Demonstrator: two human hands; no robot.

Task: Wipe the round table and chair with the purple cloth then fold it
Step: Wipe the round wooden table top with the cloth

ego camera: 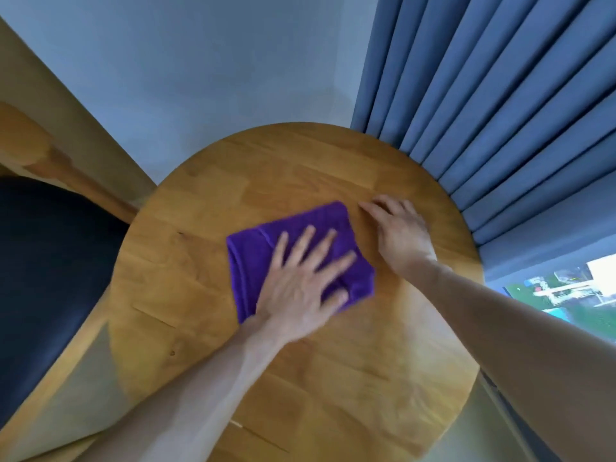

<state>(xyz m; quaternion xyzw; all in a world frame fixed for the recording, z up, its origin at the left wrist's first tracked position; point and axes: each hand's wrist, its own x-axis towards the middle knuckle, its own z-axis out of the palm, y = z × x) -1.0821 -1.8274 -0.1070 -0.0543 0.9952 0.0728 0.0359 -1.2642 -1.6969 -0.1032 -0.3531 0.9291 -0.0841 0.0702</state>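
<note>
A purple cloth (256, 251) lies folded into a rough square near the middle of the round wooden table (300, 378). My left hand (301, 281) rests flat on the cloth's near right part, fingers spread and pressing down. My right hand (398, 230) lies palm down on the bare wood just right of the cloth, fingers together and pointing left, holding nothing. The chair (50, 261) with a dark seat and a wooden frame stands at the table's left.
Blue curtains (500, 111) hang at the table's far right edge. A window (566, 288) shows below them on the right. A pale wall (200, 78) stands behind the table.
</note>
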